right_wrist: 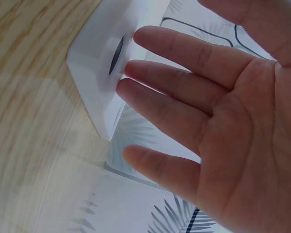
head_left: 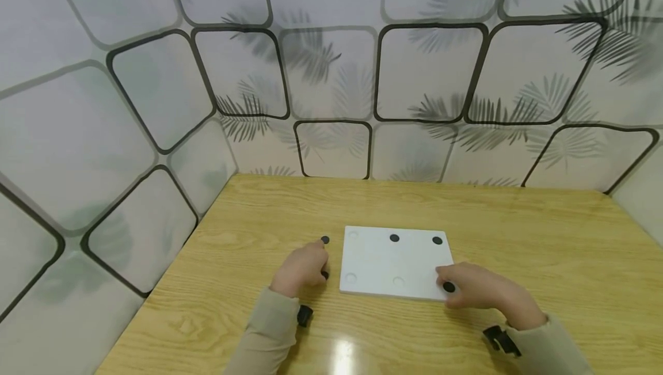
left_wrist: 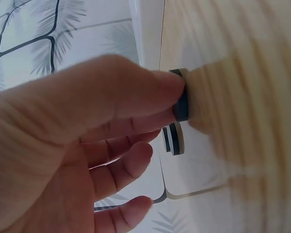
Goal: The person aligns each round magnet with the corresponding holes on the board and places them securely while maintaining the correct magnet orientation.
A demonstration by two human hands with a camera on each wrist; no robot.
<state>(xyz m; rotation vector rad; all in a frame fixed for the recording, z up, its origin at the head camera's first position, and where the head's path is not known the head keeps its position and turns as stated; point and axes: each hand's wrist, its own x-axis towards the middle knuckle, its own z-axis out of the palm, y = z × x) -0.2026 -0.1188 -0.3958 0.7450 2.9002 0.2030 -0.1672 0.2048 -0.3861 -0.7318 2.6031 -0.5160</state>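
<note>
A white board (head_left: 399,263) with shallow round recesses lies flat on the wooden table. Black discs fill three of its recesses: one disc (head_left: 395,238) at the far middle, one (head_left: 437,241) at the far right, one (head_left: 449,287) at the near right. My left hand (head_left: 303,266) is just left of the board, its thumb and index finger pinching a black disc (left_wrist: 182,104) at the table surface. Beyond its fingertips sits another black disc (head_left: 325,240). My right hand (head_left: 479,287) is at the board's near right corner, its fingers extended close beside the disc there.
Bare recesses show in the board, including one (head_left: 351,278) at the near left. The wooden table (head_left: 544,237) runs back to a wall (head_left: 331,76) patterned with leaves and rounded frames. Another wall (head_left: 129,191) borders the table on the left.
</note>
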